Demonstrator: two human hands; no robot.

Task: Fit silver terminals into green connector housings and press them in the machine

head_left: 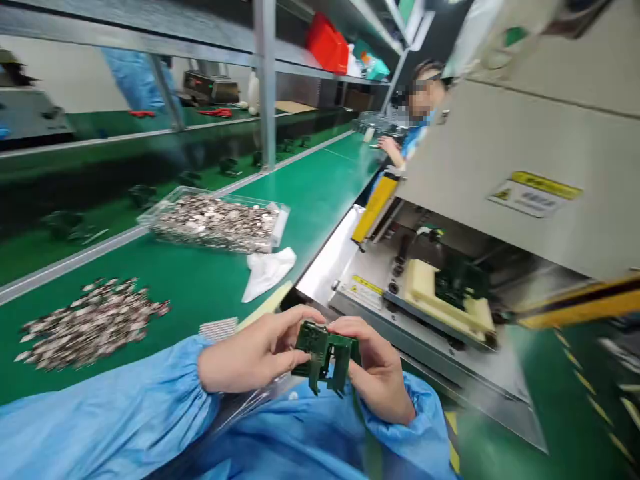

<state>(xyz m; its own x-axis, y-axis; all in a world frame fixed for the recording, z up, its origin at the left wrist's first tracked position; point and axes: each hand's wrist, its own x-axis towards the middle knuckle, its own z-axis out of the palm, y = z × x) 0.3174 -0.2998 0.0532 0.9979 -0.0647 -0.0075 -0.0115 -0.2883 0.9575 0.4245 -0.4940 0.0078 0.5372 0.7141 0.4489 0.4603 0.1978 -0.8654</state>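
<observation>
Between my two hands is a dark green plastic housing [325, 353] with upright slots and prongs that point down. My left hand [263, 353] pinches its left side with thumb and fingers. On the other side my right hand [377, 367] grips it, fingers over the top edge and thumb lower down. The housing is held in the air, in front of my blue smock. Left of my hands, a loose pile of small silvery metal pieces [93, 323] lies on the green bench top [320, 193]. Farther back, a clear plastic tray [283, 227] is filled with similar pieces.
At right stands a beige press machine [550, 133] with yellow side guards [375, 208] and a cream fixture [453, 310] bearing a dark green part. A crumpled white cloth [269, 270] lies by the tray. Metal shelving [265, 87] runs along the left. A co-worker [425, 100] sits beyond the machine.
</observation>
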